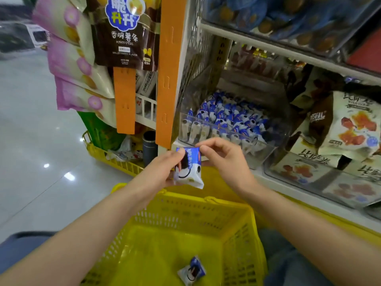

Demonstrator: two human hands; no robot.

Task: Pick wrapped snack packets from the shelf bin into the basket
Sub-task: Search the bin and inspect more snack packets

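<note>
I hold one wrapped packet (188, 172) in the air above the yellow basket (195, 217), just in front of the clear shelf bin (265, 153). My left hand (162, 170) grips the packet's left edge, fingers (177, 154) curled onto the wrapper. My right hand (224, 159) pinches the top right corner between thumb and forefinger. A second packet (192, 270) lies on the basket floor. To do this step well, I judge it best to loosen the right pinch first. Then I'd lower the left hand over the basket's middle and release low, so the packet cannot bounce off the rim.
</note>
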